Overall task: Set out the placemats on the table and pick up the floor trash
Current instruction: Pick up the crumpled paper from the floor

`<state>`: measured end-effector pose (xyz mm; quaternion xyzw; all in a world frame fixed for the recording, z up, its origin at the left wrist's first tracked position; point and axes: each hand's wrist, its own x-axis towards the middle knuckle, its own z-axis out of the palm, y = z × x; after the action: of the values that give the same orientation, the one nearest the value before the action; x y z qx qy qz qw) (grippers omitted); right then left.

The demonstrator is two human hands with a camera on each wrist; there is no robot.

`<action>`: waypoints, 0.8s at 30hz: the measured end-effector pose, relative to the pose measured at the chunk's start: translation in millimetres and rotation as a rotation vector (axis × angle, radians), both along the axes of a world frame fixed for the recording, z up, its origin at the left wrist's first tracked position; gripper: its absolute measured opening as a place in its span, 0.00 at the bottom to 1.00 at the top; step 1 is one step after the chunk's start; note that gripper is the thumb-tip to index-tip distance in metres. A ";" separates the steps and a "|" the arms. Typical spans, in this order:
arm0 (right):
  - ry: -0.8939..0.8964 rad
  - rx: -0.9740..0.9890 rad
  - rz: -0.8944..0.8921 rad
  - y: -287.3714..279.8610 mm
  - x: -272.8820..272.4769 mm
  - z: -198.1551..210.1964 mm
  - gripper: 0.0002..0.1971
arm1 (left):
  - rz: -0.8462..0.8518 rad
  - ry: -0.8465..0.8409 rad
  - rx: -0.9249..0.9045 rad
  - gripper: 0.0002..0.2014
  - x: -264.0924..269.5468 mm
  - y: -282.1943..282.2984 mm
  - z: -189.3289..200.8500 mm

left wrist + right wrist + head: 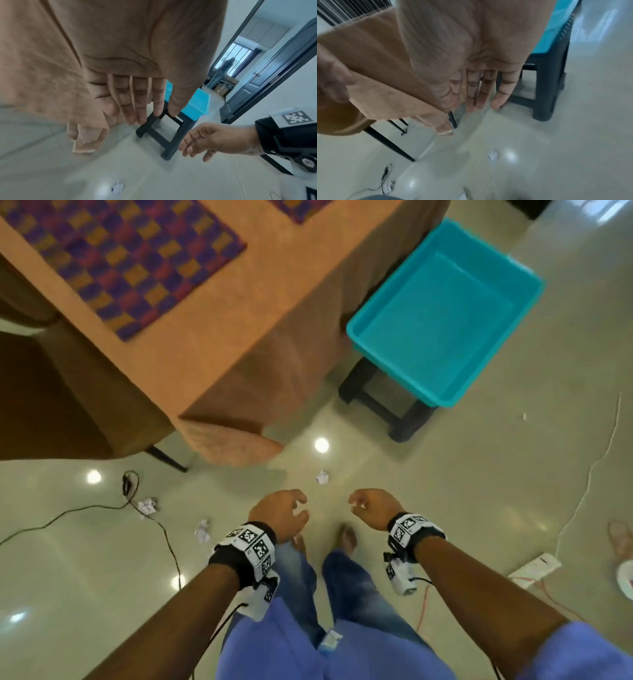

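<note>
Two purple and orange checked placemats lie on the tan-clothed table (pixel 274 285), one (pixel 120 261) near its corner and another (pixel 298 208) at the top edge. Three crumpled white paper balls lie on the floor: one (pixel 322 477) (pixel 493 155) just ahead of my hands, one (pixel 202 531) to the left and one (pixel 148 506) further left by a cable. My left hand (pixel 291 510) (pixel 133 102) and right hand (pixel 363 505) (pixel 479 92) hang side by side over the floor, fingers loosely extended, holding nothing.
A teal plastic bin (pixel 445 313) sits on a dark stool (pixel 387 409) right of the table. A black cable (pixel 102 508) runs over the floor at left. A brown chair (pixel 41 392) stands beside the table. Another person's foot (pixel 620 537) shows at the right edge.
</note>
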<state>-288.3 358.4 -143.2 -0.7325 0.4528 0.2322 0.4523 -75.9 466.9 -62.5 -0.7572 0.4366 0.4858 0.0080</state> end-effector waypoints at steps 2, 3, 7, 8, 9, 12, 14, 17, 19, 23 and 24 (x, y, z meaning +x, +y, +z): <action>0.070 0.065 -0.018 28.3 -17.5 -13.9 0.10 | 0.023 0.037 0.071 0.15 -7.6 26.0 -19.4; 0.093 0.090 -0.015 42.1 -21.6 -22.8 0.10 | 0.032 0.055 0.099 0.14 -11.1 41.1 -31.8; 0.161 0.133 -0.016 78.2 -15.9 -56.8 0.11 | 0.106 0.136 0.189 0.15 -20.0 96.3 -85.2; 0.181 0.138 -0.018 88.0 -10.2 -71.1 0.11 | 0.121 0.164 0.201 0.15 -21.6 113.4 -102.2; 0.192 0.143 -0.018 92.9 -2.4 -83.1 0.11 | 0.142 0.193 0.208 0.14 -23.1 125.5 -116.9; 0.195 0.136 -0.030 98.5 28.2 -135.0 0.11 | 0.234 0.273 0.205 0.11 -16.9 154.9 -170.8; 0.171 0.099 -0.045 99.4 49.0 -176.9 0.10 | 0.333 0.278 0.172 0.07 -8.3 171.5 -209.1; 0.146 0.046 -0.082 97.5 75.5 -242.4 0.12 | 0.435 0.262 0.088 0.04 7.8 184.1 -265.1; 0.124 0.008 -0.119 94.4 89.1 -290.2 0.13 | 0.483 0.255 0.050 0.03 14.1 186.6 -306.7; 0.152 -0.062 -0.039 75.9 110.3 -396.0 0.24 | 0.529 0.231 -0.005 0.03 16.9 175.8 -412.6; 0.157 -0.094 -0.025 67.8 114.8 -422.1 0.27 | 0.517 0.212 -0.014 0.05 15.9 170.6 -439.3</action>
<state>-173.5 426.3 -565.4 -0.7267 0.5062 0.2618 0.3836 -60.0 637.4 -501.9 -0.7886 0.2304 0.5451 -0.1671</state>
